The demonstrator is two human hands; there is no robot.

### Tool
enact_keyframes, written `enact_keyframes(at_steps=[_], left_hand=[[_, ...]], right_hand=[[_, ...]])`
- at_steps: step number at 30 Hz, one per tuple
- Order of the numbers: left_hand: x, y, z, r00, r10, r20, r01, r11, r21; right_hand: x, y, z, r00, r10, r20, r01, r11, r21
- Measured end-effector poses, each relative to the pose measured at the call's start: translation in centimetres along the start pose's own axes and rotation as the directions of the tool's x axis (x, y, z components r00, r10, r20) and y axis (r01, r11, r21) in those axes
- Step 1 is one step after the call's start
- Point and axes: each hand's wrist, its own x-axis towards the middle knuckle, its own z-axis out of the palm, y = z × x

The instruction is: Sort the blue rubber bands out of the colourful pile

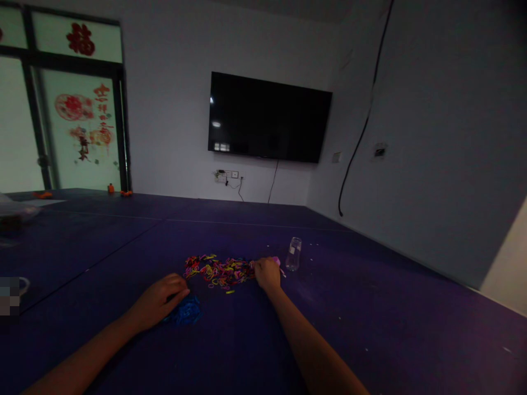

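A pile of small multicoloured rubber bands [222,271] is spread on the purple floor surface. My right hand [268,274] reaches to the right end of that pile. Its fingers are bent together and their tips are hidden, so I cannot make out what they hold. A small pink thing [275,260] shows just beyond its knuckles. Left of the pile, my left hand [164,296] is over the edge of a heap of blue bands [187,311]. Thumb and fingertips come close together in a pinch; anything between them is too small to see.
A clear plastic bottle [293,254] stands just right of my right hand. Small white bits [311,259] are scattered on the purple surface [370,307]. At far left lies a clear plastic bag [16,208]. Orange objects [111,188] sit by the door; a television [269,118] hangs ahead.
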Motion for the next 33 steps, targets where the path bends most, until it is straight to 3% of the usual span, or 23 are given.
enact_keyframes(at_steps=[7,18,24,33], left_hand=[[0.0,0.2,-0.1,1.000,-0.011,-0.013,0.011,1.000,0.011],[0.0,-0.1,0.1,1.000,0.014,-0.021,-0.013,0.999,0.035],[0.0,-0.1,0.0,1.000,-0.001,-0.012,0.001,1.000,0.019],[0.1,0.0,0.0,1.000,-0.009,-0.001,0.009,1.000,0.024]], right_hand=[[0.2,0.5,0.2,0.998,-0.051,-0.038,0.057,0.978,0.201],[0.6,1.4,1.1,0.994,0.013,-0.109,0.031,0.919,0.393],[0.6,1.2,0.9,0.997,0.017,-0.080,0.011,0.939,0.344],[0.4,0.6,0.3,0.999,0.023,-0.027,-0.019,0.989,0.144]])
